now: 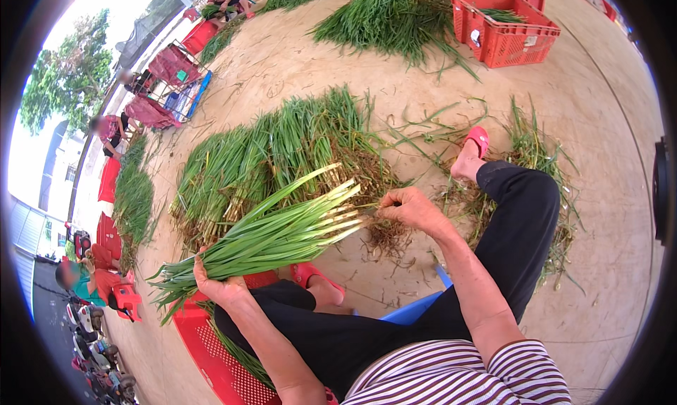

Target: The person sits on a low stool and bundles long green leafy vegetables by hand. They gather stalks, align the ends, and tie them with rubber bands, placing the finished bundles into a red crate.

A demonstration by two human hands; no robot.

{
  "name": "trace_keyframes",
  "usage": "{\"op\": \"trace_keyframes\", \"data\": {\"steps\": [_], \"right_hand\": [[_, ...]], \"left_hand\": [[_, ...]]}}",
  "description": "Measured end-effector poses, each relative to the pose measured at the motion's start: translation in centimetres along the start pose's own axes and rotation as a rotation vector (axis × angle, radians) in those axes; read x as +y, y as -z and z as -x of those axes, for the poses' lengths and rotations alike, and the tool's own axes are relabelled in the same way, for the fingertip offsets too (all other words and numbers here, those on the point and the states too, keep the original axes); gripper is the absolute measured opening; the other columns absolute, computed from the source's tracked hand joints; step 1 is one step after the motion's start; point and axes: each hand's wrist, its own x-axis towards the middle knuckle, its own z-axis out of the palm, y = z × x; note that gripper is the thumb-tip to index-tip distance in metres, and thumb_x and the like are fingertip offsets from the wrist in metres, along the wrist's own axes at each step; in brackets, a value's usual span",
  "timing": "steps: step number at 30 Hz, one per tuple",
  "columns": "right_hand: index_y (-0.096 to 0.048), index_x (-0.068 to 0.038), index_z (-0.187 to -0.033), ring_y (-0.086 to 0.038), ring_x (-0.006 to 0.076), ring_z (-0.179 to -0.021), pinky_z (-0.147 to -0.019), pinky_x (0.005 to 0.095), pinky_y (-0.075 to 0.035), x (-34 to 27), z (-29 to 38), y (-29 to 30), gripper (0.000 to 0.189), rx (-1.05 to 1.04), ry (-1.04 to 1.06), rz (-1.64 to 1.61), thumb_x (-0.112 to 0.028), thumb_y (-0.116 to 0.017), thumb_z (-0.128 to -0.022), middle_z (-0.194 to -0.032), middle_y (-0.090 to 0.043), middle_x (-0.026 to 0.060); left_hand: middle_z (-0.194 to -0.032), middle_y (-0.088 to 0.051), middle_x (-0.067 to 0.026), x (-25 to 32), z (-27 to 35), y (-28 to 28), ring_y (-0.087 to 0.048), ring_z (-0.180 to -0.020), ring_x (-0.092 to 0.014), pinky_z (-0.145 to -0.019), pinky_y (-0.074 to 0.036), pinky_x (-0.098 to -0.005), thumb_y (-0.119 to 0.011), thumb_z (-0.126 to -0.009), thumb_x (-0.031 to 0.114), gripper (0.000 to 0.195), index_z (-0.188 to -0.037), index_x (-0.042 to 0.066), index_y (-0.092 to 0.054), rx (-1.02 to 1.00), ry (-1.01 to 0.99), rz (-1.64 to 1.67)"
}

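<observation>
My left hand (217, 286) grips a bunch of garlic chives (275, 236) around its leafy end. The pale stem ends point right, towards my right hand (415, 212). Thumb and forefinger of my right hand are pinched together on a thin yellowish strand (370, 206) by the root end of the bunch. Whether the strand is a withered leaf or a root is hard to tell. Beyond the bunch lies a large pile of chives (275, 146), with brown roots and soil on it.
At my lower left stands a red perforated crate (211, 352) holding chives. Trimmed scraps (545, 146) litter the floor by my right foot. Under my legs is something blue (410, 307). Farther off are another red crate (500, 35), more chive heaps (391, 21) and several seated people.
</observation>
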Motion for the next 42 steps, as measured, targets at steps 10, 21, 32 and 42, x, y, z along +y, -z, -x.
{"op": "trace_keyframes", "data": {"steps": [10,21,32,42], "right_hand": [[-0.062,-0.005,-0.100,-0.062,0.0092,-0.071,-0.067,0.0267,-0.049,0.4,-0.6,-1.9,0.016,0.075,0.118,-0.108,-0.015,-0.057,-0.088,-0.077,-0.067,0.0035],[-0.061,-0.007,-0.106,-0.066,0.0306,-0.075,-0.070,0.0401,-0.051,-0.4,0.2,-5.0,0.029,0.091,0.215,0.218,-0.026,-0.063,-0.085,-0.081,-0.066,0.0162],[-0.062,-0.003,-0.090,-0.059,0.0083,-0.067,-0.062,0.0211,-0.044,-2.8,1.1,-0.9,0.010,-0.099,-0.013,-0.355,-0.010,-0.056,-0.087,-0.073,-0.062,0.0006],[-0.066,-0.009,-0.094,-0.066,0.0344,-0.083,-0.073,0.0463,-0.051,-1.9,2.7,-2.7,0.026,0.084,0.052,0.743,-0.029,-0.052,-0.086,-0.082,-0.067,0.0181]], "left_hand": [[-0.095,-0.066,-0.0108,-0.4,-0.3,0.5,-0.064,-0.092,-0.026,-0.088,-0.053,-0.0430,-0.057,-0.087,0.015,0.019,-0.099,0.000,-0.061,-0.074,0.045,0.015],[-0.093,-0.066,-0.0128,-1.7,0.8,-0.3,-0.064,-0.090,-0.026,-0.084,-0.054,-0.0423,-0.055,-0.088,0.015,0.018,-0.097,0.000,-0.062,-0.129,0.067,-0.036],[-0.095,-0.066,-0.0119,0.1,-0.4,1.1,-0.064,-0.091,-0.026,-0.087,-0.053,-0.0436,-0.055,-0.089,0.015,0.019,-0.099,0.000,-0.061,-0.042,0.026,0.040],[-0.096,-0.066,-0.0113,0.3,-0.3,0.9,-0.064,-0.092,-0.026,-0.088,-0.052,-0.0440,-0.057,-0.088,0.016,0.019,-0.099,0.001,-0.060,-0.037,-0.002,0.019]]}}
